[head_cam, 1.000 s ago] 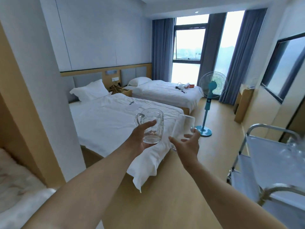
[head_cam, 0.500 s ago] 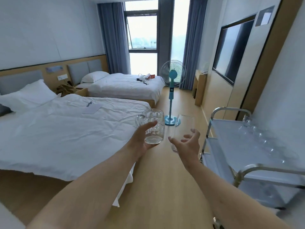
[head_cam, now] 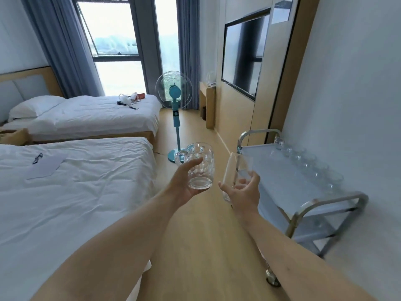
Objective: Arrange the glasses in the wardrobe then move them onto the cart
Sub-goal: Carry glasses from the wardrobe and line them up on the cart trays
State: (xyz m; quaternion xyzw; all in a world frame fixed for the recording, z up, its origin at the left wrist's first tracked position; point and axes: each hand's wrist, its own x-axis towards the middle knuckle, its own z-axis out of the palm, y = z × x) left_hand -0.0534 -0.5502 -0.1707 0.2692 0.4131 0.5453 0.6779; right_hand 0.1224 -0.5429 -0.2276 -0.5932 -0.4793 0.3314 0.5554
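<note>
Since the earlier frames the view has swung rightward: the two-tier metal service cart [head_cam: 288,181], formerly at the frame's right margin, now lies just right of the raised hands, and its row of clear glasses [head_cam: 308,161] shows in full.

Left hand [head_cam: 184,183] grips a clear dimpled glass mug with a side handle [head_cam: 200,165], fingers curled round its lower body and thumb across the front; the mug is upright, a grip that probably keeps it ready to be set down on its base. Right hand [head_cam: 243,192] grasps a tall plain clear tumbler [head_cam: 236,172] from below and behind, fingers curled round its lower half; the tumbler tilts slightly away from the mug, and the two vessels are near one another but apart. Both are held in the air just left of the cart, short of its top shelf.

On the cart, the glasses stand in one line along the wall-side edge, so the near part of the shelf appears open for these two. A tubular end rail [head_cam: 260,133] rises at the cart's far end and another at its near end; the hands would likely have to enter between them. Left of the cart lies bare wooden floor [head_cam: 195,246], then a white-sheeted bed [head_cam: 76,192]. Beyond the cart stand a blue pedestal fan [head_cam: 174,98] and a wall-mounted dark screen [head_cam: 243,55].
</note>
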